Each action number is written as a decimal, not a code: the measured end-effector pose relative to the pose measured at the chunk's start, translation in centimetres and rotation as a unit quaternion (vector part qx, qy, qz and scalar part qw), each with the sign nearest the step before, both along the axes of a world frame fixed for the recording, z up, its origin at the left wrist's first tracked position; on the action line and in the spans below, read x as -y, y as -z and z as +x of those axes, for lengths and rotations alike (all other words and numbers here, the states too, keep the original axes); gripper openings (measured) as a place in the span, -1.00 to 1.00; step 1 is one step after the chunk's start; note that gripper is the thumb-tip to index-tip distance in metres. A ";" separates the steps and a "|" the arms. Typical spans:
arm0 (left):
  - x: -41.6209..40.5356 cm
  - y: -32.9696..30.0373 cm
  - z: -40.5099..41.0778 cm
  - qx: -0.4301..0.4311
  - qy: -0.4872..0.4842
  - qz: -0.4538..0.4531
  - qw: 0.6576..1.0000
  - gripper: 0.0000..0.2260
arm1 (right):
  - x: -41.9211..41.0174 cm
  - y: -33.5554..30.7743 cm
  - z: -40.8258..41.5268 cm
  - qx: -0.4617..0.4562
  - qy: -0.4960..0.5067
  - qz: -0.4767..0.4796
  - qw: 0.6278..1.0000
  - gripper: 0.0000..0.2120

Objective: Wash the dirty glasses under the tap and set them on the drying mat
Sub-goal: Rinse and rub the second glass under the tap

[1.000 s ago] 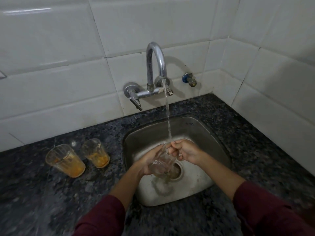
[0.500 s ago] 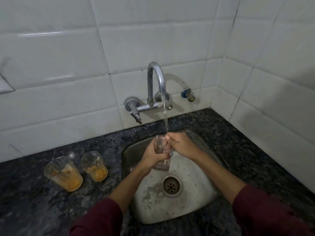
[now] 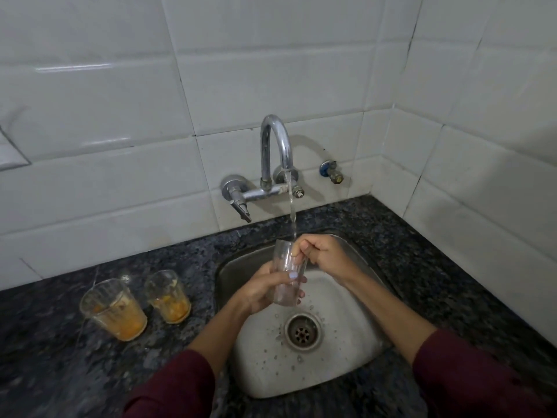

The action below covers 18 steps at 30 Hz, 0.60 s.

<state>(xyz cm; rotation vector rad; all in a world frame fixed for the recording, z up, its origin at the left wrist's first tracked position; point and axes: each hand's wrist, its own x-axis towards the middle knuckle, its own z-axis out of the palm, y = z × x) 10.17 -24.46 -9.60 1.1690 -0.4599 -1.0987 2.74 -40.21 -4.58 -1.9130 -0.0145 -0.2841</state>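
Nearest, lower frame: two dark red sleeves entering from the bottom edge, forearms bare.

Steel sink, centre to lower centre, sunk into a dark speckled counter. Round drain at mid-basin; water droplets scattered on the basin floor.

Left hand, centre of frame above the basin: fingers curled round the lower half of a clear glass, thumb across its front.

The clear glass: held over the sink, above and just behind the drain. Long axis near upright, leaning slightly; open mouth points up, base down. Appears rinsed, with no orange residue visible.

Right hand, just right of the glass: fingers bent, at least one reaching inside the rim; the others pressed together outside.

Two dirty glasses, left of the sink on the counter, both upright, mouths up, orange residue in their lower parts: larger one nearer, smaller one just beside it to the right.

Water stream falling from the chrome tap, wall-mounted at centre, meeting the glass rim.

Small valve on the wall, right of the tap.

White tiled wall, upper frame, turning a corner at right.
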 end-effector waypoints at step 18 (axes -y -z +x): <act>0.2 -2.0 0.4 0.031 -0.031 -0.027 0.999 -0.47 | -0.2 -1.2 0.8 0.010 0.016 0.074 0.997 -0.72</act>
